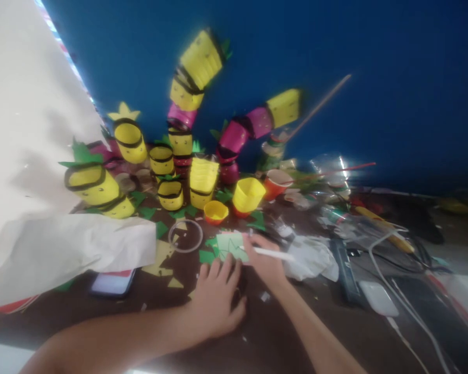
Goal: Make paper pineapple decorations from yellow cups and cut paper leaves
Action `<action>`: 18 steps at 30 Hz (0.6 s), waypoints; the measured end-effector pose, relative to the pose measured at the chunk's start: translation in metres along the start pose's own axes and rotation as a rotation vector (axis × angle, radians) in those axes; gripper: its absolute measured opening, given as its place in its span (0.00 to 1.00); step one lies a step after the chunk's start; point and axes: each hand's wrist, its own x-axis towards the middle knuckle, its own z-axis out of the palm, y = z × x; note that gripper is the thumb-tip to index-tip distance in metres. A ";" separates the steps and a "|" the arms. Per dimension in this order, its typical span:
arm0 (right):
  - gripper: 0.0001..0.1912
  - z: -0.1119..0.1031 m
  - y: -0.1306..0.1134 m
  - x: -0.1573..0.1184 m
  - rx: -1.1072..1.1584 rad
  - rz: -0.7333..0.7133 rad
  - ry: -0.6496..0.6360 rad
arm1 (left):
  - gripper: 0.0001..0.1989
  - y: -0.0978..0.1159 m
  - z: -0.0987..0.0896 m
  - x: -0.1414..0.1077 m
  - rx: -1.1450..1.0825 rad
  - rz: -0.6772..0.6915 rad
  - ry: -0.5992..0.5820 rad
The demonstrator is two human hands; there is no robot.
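Light-green paper (231, 246) being pressed flat on worktop (140, 327) under fingertips of left hand (219, 296), fingers loosely spread. White pen (273, 253) being gripped in closed right hand (264, 259), on the paper's right. Clear ring (185, 236) being left lying beyond left hand; yellow cups (205, 182) being kept farther off.

The scene is viewed from the wearer's head, forward and down over the dark brown tabletop (271, 332); the bare forearms are seen entering from the bottom edge, the deep blue wall (374, 62) is faced beyond, and no second view is shared.
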 end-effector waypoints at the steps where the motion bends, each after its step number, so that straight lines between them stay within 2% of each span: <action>1: 0.18 -0.001 0.000 0.000 -0.013 0.020 0.009 | 0.31 0.000 0.000 0.000 -0.001 0.001 0.001; 10: 0.19 -0.005 -0.002 0.001 -0.102 0.073 0.065 | 0.32 0.000 0.001 -0.001 -0.006 -0.005 -0.007; 18: 0.19 -0.007 -0.006 0.000 -0.086 0.102 0.073 | 0.32 0.000 0.001 -0.001 -0.016 -0.003 -0.014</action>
